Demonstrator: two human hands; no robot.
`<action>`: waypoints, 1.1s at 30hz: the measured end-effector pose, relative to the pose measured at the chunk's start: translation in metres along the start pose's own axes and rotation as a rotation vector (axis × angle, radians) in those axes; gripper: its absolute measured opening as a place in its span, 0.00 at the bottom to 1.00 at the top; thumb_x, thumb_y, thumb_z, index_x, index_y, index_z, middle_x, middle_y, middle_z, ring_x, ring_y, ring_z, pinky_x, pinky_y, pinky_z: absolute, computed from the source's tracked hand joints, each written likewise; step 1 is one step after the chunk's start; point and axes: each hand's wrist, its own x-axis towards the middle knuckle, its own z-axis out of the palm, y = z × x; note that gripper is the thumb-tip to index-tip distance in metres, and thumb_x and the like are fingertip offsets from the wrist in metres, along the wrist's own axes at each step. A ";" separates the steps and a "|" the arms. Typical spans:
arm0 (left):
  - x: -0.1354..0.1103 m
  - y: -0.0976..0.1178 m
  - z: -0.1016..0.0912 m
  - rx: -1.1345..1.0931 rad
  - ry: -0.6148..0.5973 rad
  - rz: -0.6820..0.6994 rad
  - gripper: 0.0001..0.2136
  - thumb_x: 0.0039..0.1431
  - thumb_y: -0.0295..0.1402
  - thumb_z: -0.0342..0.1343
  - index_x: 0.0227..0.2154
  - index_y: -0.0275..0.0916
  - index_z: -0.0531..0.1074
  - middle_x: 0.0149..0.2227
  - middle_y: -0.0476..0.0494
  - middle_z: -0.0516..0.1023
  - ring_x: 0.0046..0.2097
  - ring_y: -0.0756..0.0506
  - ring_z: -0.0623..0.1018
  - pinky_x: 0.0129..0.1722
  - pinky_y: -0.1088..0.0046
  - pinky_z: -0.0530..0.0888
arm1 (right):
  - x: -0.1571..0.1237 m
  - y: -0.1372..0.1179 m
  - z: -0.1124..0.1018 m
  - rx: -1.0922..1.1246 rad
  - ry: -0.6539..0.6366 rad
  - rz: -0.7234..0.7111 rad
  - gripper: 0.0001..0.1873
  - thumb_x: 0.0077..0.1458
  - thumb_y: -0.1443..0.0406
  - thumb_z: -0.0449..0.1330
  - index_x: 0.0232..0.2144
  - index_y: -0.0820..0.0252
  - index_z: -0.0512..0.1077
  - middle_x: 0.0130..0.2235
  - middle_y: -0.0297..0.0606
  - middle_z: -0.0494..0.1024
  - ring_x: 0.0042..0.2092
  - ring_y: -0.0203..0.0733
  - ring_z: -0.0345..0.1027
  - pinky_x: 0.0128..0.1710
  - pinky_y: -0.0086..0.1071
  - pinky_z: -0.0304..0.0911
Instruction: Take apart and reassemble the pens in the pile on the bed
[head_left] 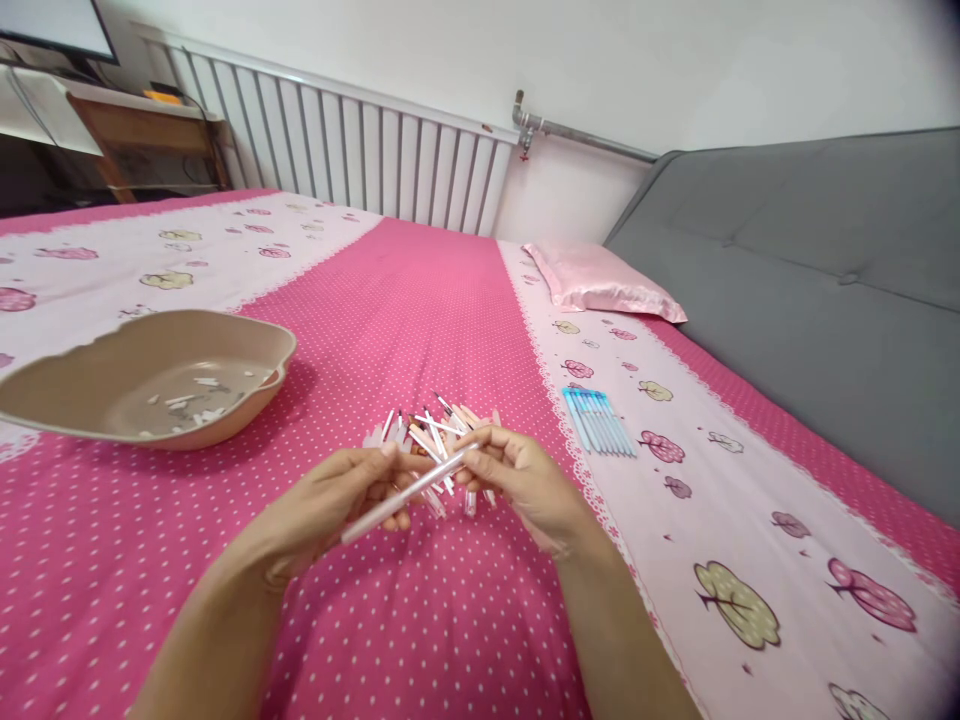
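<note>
Before me I hold a slim pale pink pen (409, 497) slantwise, its lower end to the left and its upper end to the right. The fingers of my left hand (349, 490) are closed about its middle. With thumb and fingertips, my right hand (517, 480) pinches the upper end. Just beyond both hands lies a loose pile of thin pink and white pen-like pieces (435, 430), some with dark tips. My hands hide part of this pile. A short clear pink cap-like piece (470, 502) rests between the hands on the bedspread.
To the left, a beige basin (225, 345) holds several small white pieces. A row of blue-topped pens (600, 422) lies on the right. Farther back are a pink pillow (600, 280), a grey padded headboard (795, 240) and a white radiator (360, 140). Pink dotted bedspread (420, 620) covers the bed.
</note>
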 end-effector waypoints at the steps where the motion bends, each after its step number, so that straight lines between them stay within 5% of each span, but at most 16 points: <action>1: 0.000 0.000 -0.005 -0.106 0.062 -0.013 0.15 0.52 0.43 0.55 0.34 0.36 0.78 0.32 0.37 0.78 0.30 0.46 0.76 0.28 0.75 0.74 | 0.000 -0.003 -0.003 0.061 0.033 0.017 0.06 0.48 0.66 0.63 0.32 0.62 0.72 0.28 0.33 0.76 0.30 0.30 0.70 0.33 0.23 0.67; 4: 0.003 0.002 -0.014 -0.389 0.246 -0.005 0.14 0.49 0.37 0.57 0.36 0.35 0.77 0.35 0.35 0.79 0.32 0.44 0.79 0.26 0.77 0.75 | -0.001 -0.009 -0.006 0.240 0.106 0.073 0.05 0.49 0.69 0.62 0.32 0.63 0.70 0.29 0.34 0.76 0.30 0.29 0.72 0.33 0.21 0.69; 7: 0.007 0.004 -0.009 -0.545 0.333 0.136 0.11 0.47 0.29 0.55 0.34 0.36 0.77 0.36 0.38 0.79 0.40 0.43 0.79 0.34 0.78 0.77 | 0.001 -0.008 -0.001 0.357 0.111 0.122 0.04 0.49 0.72 0.60 0.30 0.64 0.70 0.31 0.35 0.76 0.33 0.29 0.73 0.35 0.18 0.69; 12: 0.012 0.003 0.005 -0.511 0.249 0.328 0.13 0.48 0.27 0.56 0.38 0.40 0.76 0.45 0.43 0.77 0.43 0.45 0.77 0.41 0.74 0.76 | 0.003 0.001 0.010 0.382 0.082 0.158 0.03 0.49 0.73 0.59 0.29 0.65 0.69 0.31 0.39 0.78 0.34 0.31 0.74 0.37 0.19 0.69; 19: 0.017 0.000 0.005 -0.462 0.400 0.392 0.09 0.52 0.34 0.59 0.37 0.39 0.77 0.36 0.44 0.80 0.36 0.49 0.77 0.36 0.79 0.75 | -0.003 0.003 0.018 0.188 -0.114 0.195 0.09 0.50 0.65 0.62 0.32 0.63 0.66 0.34 0.38 0.78 0.33 0.32 0.74 0.32 0.23 0.67; 23: 0.017 -0.001 0.012 -0.487 0.345 0.327 0.09 0.50 0.33 0.60 0.35 0.37 0.77 0.35 0.43 0.80 0.37 0.48 0.78 0.38 0.76 0.75 | -0.004 0.007 0.019 0.152 -0.209 0.155 0.12 0.56 0.59 0.57 0.38 0.62 0.68 0.30 0.34 0.76 0.27 0.28 0.68 0.28 0.21 0.61; 28: 0.015 -0.001 0.022 -0.476 0.266 0.296 0.16 0.52 0.33 0.60 0.45 0.42 0.72 0.37 0.42 0.80 0.36 0.47 0.78 0.32 0.76 0.75 | -0.002 0.011 0.018 0.191 -0.337 0.213 0.16 0.60 0.57 0.50 0.37 0.63 0.72 0.21 0.27 0.62 0.18 0.24 0.45 0.16 0.21 0.40; 33: 0.014 -0.003 0.021 -0.503 0.218 0.307 0.13 0.54 0.29 0.57 0.43 0.42 0.73 0.44 0.45 0.79 0.46 0.47 0.76 0.40 0.77 0.75 | 0.000 0.011 0.017 0.199 -0.374 0.235 0.18 0.60 0.56 0.50 0.34 0.63 0.71 0.19 0.26 0.57 0.17 0.24 0.41 0.16 0.22 0.36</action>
